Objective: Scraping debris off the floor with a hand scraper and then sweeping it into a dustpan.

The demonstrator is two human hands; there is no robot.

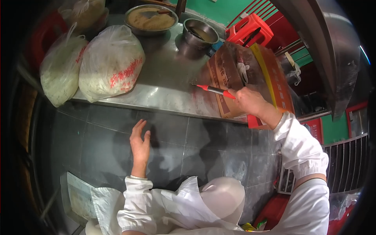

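My right hand (249, 101) is closed on the red end of a slim red, silver and black tool (216, 90), which may be a gas lighter. Its tip points left, over the steel table (176, 98). The hand is in front of an open cardboard box (224, 77) with a white bundle (243, 70) in it. My left hand (140, 144) hangs empty with the fingers apart over the dark floor tiles, near the table's front edge. At the table's left sit two clear plastic bags of a pale shredded food, one large (110, 64) and one smaller (60, 70).
A steel basin of light brown powder (151, 19) and a steel pot with liquid (202, 33) stand at the back of the table. Behind the box is a red plastic stool (260, 22) with a dark-handled object. Metal racks (343, 161) stand at the right.
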